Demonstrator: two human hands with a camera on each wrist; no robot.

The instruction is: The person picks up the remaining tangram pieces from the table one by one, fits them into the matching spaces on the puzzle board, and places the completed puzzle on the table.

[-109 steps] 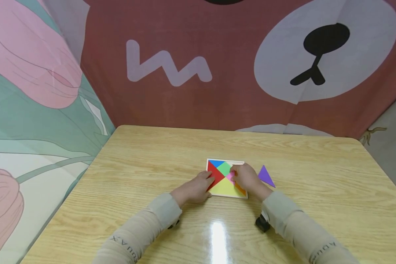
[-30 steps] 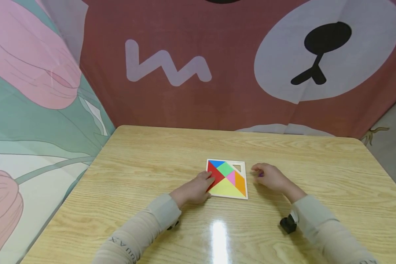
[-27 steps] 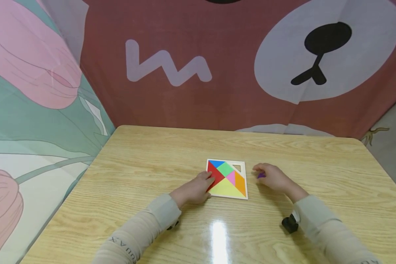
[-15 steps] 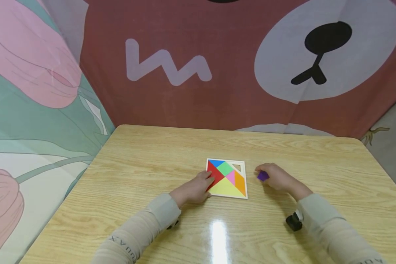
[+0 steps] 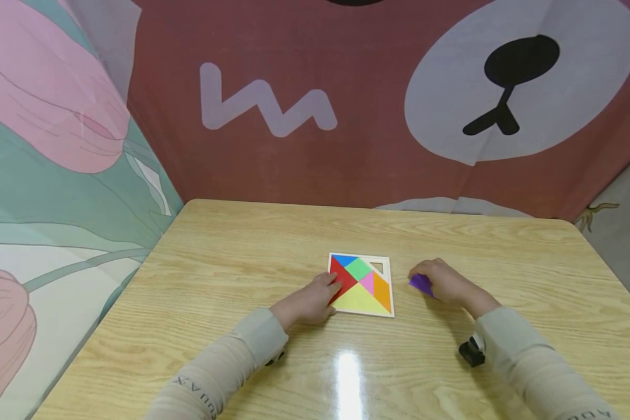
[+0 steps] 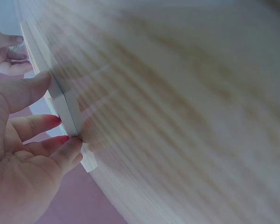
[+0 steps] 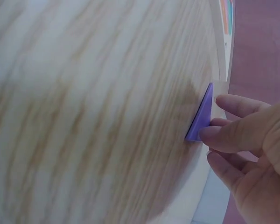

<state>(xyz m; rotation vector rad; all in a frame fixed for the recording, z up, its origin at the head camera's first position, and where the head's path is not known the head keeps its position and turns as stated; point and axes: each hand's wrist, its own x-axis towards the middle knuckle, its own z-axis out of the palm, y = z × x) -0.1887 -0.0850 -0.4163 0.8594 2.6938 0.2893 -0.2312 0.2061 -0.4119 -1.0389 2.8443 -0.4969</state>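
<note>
In the head view a white tangram tray lies flat on the table, with red, yellow, blue, green, pink and orange pieces fitted in it. Its upper right slot is bare and has a triangular cutout. My left hand holds the tray's left side, fingertips over the red piece and thumb at the near edge. Right of the tray, my right hand pinches a purple triangle piece between thumb and fingers; its tip appears close to the tabletop.
The wooden table reaches back to a wall hanging with a brown bear design. A floral cloth hangs at the left. A black wrist camera sits under the right cuff.
The purple triangle lay on the table earlier, with my right hand at the tray's upper right corner. Now that hand grips the piece and has drifted slightly right. My left hand stays put.
</note>
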